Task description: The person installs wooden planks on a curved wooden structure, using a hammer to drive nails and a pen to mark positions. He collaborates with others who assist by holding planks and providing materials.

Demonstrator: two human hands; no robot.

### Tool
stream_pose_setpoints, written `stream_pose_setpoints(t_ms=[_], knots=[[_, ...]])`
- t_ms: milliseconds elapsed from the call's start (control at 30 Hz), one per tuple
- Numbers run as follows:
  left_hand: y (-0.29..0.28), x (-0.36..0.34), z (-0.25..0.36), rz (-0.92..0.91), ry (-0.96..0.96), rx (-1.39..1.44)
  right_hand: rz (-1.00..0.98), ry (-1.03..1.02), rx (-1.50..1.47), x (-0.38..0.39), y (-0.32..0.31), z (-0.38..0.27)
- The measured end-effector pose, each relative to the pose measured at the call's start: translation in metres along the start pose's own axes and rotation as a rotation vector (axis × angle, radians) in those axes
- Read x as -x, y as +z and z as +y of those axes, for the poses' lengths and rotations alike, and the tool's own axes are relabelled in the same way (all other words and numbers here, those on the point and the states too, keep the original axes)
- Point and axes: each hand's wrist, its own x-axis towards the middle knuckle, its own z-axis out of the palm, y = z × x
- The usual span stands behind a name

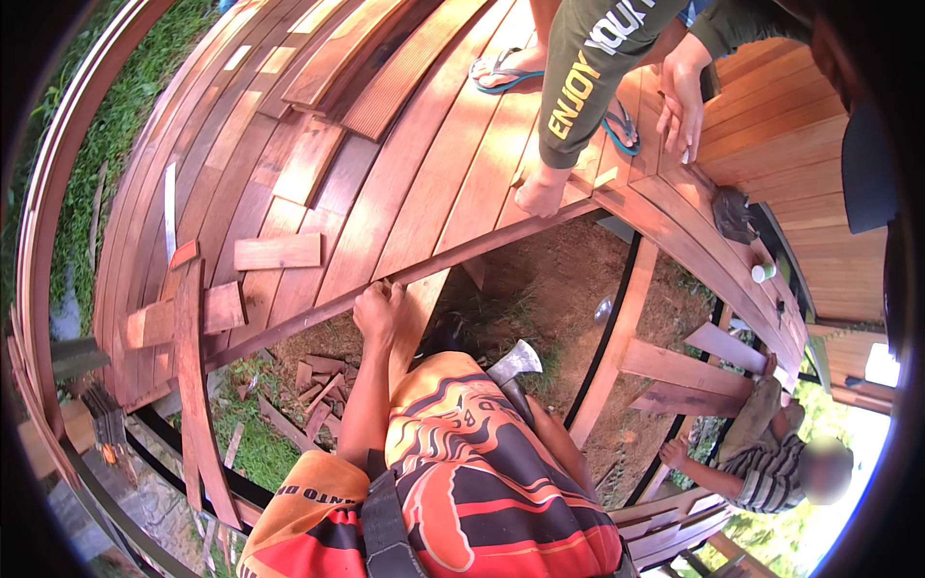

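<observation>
My left hand (379, 306) is closed on the long dark wooden strip (453, 258) that runs along the cut edge of the deck. Beside my shirt, a hatchet (516, 364) with a bright steel head and dark handle stands out over the opening. Its handle leads down to my right hand (546, 416), which is mostly hidden by the shirt; the fingers do not show. Another person's fist (541, 196) presses on the same strip at its far right end. That person's other hand (682, 101) hangs open near the wooden wall.
An opening shows bare soil, grass and wood scraps (323, 390) below. Loose boards (332, 58) and a short offcut (277, 252) lie on the deck. A long narrow board (191, 385) crosses the left side. At lower right, another person (761, 462) crouches beside several planks (689, 371).
</observation>
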Motion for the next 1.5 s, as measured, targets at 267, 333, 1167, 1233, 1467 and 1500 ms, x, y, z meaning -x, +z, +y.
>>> stream_pose_setpoints(t_ms=[267, 333, 1167, 1233, 1467, 1500], knots=[[-0.081, -0.053, -0.042, 0.097, -0.013, 0.638, -0.054, -0.123, 0.219, -0.026, -0.002, -0.092], [-0.102, -0.094, -0.066, 0.161, 0.088, 0.477, -0.117, -0.220, 0.226, -0.054, 0.004, -0.110], [-0.096, -0.080, 0.010, -0.195, -0.178, 1.265, 0.077, -0.714, 0.032, -0.112, 0.019, -0.146], [-0.097, -0.136, -0.013, -0.078, -0.272, 1.200, 0.179, -0.597, -0.001, -0.101, -0.001, -0.108], [-0.103, -0.214, -0.071, -0.099, -0.304, 1.079, 0.529, -0.320, -0.139, -0.065, -0.039, 0.008], [-0.102, -0.213, -0.068, -0.075, -0.323, 1.035, 0.572, -0.301, -0.167, -0.062, -0.040, 0.017]])
